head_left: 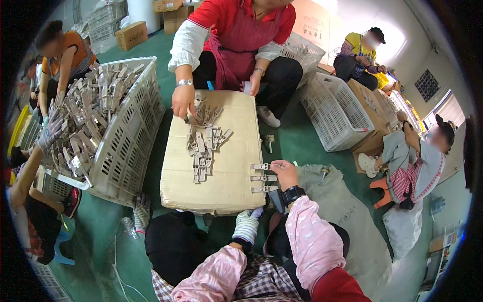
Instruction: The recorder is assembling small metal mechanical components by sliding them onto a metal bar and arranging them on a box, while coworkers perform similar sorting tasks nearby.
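Observation:
My bare right hand [285, 173], with a black device strapped at the wrist, pinches the end of a grey plastic clip [259, 166] at the right edge of a cardboard box [229, 146]. Two more clips [262, 177] lie in a row just nearer to me. My left hand [245, 226] wears a striped glove and is below the box's near edge, its fingers bunched; what they hold, if anything, is hidden. A loose heap of similar clips [204, 151] lies mid-box. Across from me, a co-worker's hand [183, 100] reaches down to the clips at the far left.
A white crate [128, 136] heaped with clips stands at the left, where another person's gloved hands reach in. Another crate [337, 110] is at the right. A grey sack [347, 216] lies beside my right arm. A striped glove [142, 214] is near my left knee.

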Available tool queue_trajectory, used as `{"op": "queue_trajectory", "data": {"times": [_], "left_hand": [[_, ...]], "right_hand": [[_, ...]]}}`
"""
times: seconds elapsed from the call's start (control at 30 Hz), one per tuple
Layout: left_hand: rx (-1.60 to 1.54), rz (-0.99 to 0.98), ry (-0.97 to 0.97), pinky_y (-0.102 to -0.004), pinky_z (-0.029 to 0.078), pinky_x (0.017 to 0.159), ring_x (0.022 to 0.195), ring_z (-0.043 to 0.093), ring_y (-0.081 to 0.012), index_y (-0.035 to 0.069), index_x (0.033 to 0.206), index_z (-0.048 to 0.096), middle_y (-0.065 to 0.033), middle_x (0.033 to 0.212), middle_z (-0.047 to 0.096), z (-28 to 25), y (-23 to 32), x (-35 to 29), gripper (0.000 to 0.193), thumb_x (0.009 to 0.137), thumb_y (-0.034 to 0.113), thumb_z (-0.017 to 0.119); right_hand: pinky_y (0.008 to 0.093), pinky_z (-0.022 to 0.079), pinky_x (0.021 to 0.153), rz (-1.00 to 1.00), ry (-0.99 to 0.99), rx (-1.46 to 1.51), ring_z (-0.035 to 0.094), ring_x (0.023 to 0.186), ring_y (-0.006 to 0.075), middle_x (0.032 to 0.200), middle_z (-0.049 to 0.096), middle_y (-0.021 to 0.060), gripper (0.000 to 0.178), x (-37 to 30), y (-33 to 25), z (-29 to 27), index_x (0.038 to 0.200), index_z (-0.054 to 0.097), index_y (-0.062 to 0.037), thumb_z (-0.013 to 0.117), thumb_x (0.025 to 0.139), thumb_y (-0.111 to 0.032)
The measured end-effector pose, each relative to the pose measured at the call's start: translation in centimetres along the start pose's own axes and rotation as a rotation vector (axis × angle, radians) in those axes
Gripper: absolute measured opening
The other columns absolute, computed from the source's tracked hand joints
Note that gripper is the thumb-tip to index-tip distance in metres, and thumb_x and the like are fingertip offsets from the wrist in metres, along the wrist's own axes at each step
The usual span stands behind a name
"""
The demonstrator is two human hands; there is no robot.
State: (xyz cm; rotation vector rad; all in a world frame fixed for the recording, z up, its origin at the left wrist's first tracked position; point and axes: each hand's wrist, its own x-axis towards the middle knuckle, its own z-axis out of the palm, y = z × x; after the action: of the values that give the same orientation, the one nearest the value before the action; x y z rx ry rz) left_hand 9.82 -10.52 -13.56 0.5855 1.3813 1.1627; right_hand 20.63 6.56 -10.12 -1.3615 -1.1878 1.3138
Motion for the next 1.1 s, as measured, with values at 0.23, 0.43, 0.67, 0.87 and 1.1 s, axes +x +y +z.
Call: {"op": "queue_trajectory", "data": {"times": [0.23, 0.43, 0.67, 0.87, 1.1], "left_hand": [[0.018, -0.043, -0.011, -0.0305, 0.044, 0.084, 0.088, 0.058, -0.0160, -0.002, 0.110, 0.062, -0.0093, 0.101, 0.067, 0.2, 0.1, 0.0, 0.035, 0.087, 0.025, 0.063], [-0.015, -0.033, -0.004, -0.0296, 0.043, 0.085, 0.089, 0.056, -0.0143, -0.001, 0.109, 0.063, -0.0070, 0.101, 0.067, 0.2, -1.1, 0.6, 0.033, 0.087, 0.023, 0.063], [-0.032, -0.029, -0.010, -0.0294, 0.042, 0.084, 0.087, 0.055, -0.0130, 0.000, 0.109, 0.063, -0.0053, 0.100, 0.067, 0.1, -1.8, 0.9, 0.030, 0.087, 0.022, 0.063], [-0.023, -0.010, 0.002, -0.0310, 0.045, 0.083, 0.087, 0.060, -0.0185, -0.002, 0.107, 0.063, -0.0123, 0.099, 0.068, 0.1, -0.5, 0.3, 0.030, 0.087, 0.021, 0.063], [0.064, 0.003, 0.009, -0.0309, 0.046, 0.083, 0.087, 0.060, -0.0183, -0.002, 0.107, 0.063, -0.0121, 0.098, 0.068, 0.1, 0.0, 0.1, 0.030, 0.087, 0.020, 0.063]], "right_hand": [[0.0258, 0.048, 0.065, -0.049, -0.006, -0.075, 0.060, 0.070, 0.0130, 0.080, 0.065, 0.0062, 0.010, 1.0, 1.2, 0.1, 0.089, 0.063, 0.0012, 0.063, 0.079, -0.003], [0.0264, 0.050, 0.064, 0.032, 0.001, -0.041, 0.061, 0.070, 0.0135, 0.080, 0.064, 0.0062, 0.010, 1.2, 1.0, 0.6, 0.089, 0.062, 0.0016, 0.062, 0.080, -0.002], [0.0283, 0.054, 0.066, 0.050, -0.026, -0.002, 0.062, 0.072, 0.0162, 0.081, 0.063, 0.0086, 0.010, 1.3, 1.1, 0.8, 0.091, 0.060, 0.0040, 0.060, 0.082, 0.000], [0.0299, 0.056, 0.065, 0.057, -0.025, 0.048, 0.063, 0.072, 0.0183, 0.082, 0.063, 0.0103, 0.010, 1.4, 0.9, 0.9, 0.090, 0.059, 0.0057, 0.061, 0.080, 0.003], [0.0309, 0.056, 0.065, 0.077, -0.025, 0.049, 0.064, 0.072, 0.0197, 0.081, 0.063, 0.0112, 0.009, 1.4, 0.5, 0.8, 0.089, 0.058, 0.0058, 0.061, 0.080, 0.004]]}}
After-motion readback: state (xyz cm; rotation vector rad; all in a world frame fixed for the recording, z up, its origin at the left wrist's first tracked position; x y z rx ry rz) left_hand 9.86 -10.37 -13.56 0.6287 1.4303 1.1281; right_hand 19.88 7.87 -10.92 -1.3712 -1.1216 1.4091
